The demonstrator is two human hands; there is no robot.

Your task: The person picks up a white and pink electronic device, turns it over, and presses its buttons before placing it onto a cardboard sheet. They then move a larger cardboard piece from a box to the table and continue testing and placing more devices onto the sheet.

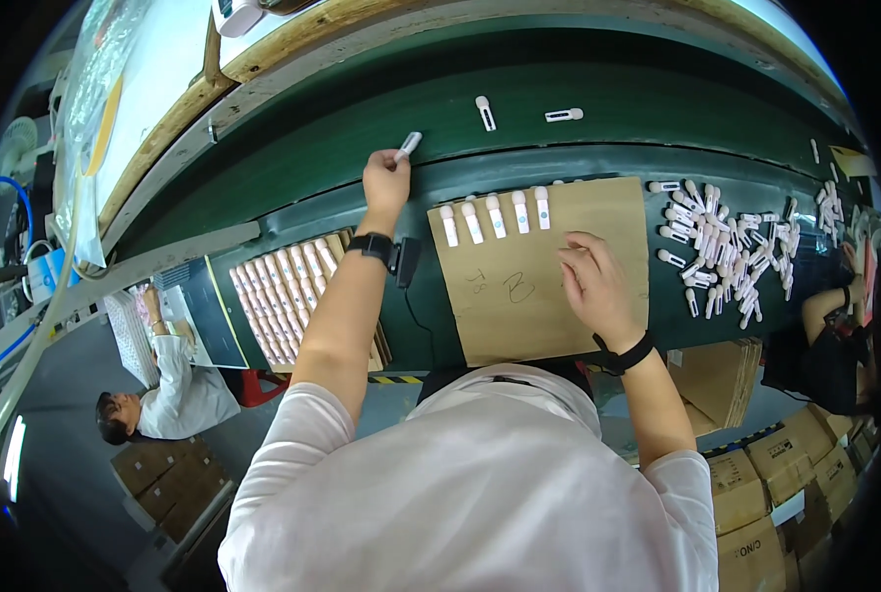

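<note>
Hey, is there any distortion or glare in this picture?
Head view: the wooden rail bends into an arc and the corners go black; head view: a strip light at lower left glares white; head view: the brown cardboard under the right hand shows no harsh glare.

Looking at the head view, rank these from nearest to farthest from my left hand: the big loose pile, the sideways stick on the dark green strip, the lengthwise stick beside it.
From your left hand:
1. Lengthwise stick, to its right and farther forward.
2. Sideways stick, farther right.
3. Big loose pile, right of the cardboard sheet.
</note>
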